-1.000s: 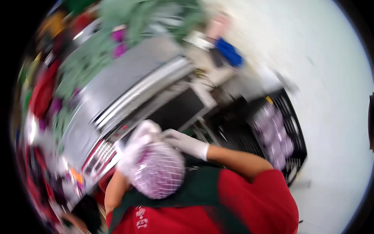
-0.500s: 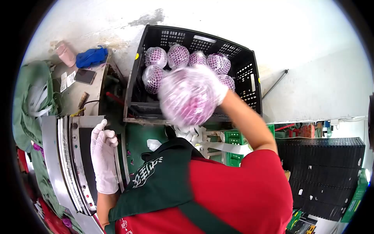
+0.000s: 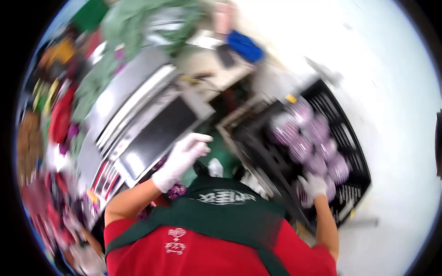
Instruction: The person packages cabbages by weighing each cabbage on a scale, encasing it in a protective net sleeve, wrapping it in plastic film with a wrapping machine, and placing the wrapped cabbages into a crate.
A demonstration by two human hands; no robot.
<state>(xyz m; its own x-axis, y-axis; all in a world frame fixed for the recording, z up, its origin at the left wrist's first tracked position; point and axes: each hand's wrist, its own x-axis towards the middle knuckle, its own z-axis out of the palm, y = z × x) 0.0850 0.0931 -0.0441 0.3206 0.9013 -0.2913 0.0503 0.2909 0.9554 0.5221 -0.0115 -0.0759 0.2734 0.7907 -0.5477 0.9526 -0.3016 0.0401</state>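
Note:
Inside the black crate (image 3: 352, 147) on the right lie several round purple heads, apparently red cabbages (image 3: 317, 129), in white netting and shiny film. My right hand (image 3: 314, 185), in a white glove, is down in the crate with its fingers around a netted red cabbage (image 3: 301, 194) at the near end. Blur softens the fingertips there. My left hand (image 3: 186, 154), also gloved, hovers beside the dark plate of a metal machine (image 3: 156, 131). Its fingers are apart and loosely bent, and nothing is in them.
Behind the machine, a table (image 3: 195, 62) bears a dark phone (image 3: 225, 56), a blue cloth item (image 3: 246, 46) and a pink bottle (image 3: 223, 18). A white wall (image 3: 391, 92) borders the crate. Another person's gloved hand (image 3: 87, 258) shows at lower left among red items.
My view has swung left, so the crate now appears further right. My right hand has gone from above the crate with a netted cabbage down into it. My left hand has moved forward.

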